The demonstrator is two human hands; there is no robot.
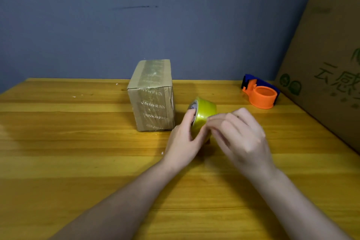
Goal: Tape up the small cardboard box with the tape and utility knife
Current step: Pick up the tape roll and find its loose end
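The small cardboard box (153, 95) stands upright near the far middle of the wooden table (78, 152), with glossy tape on its top and front. Just right of it is a yellow-green roll of tape (204, 116), standing on edge. My left hand (185, 140) grips the roll, with fingers over its core and the thumb on its band. My right hand (241, 134) has its fingertips pinched against the roll's outer surface. No utility knife is visible.
An orange and blue tape dispenser (261, 93) lies at the far right of the table. Large cardboard cartons (327, 60) with green print stand along the right edge. A blue-grey wall (136, 15) runs behind the table.
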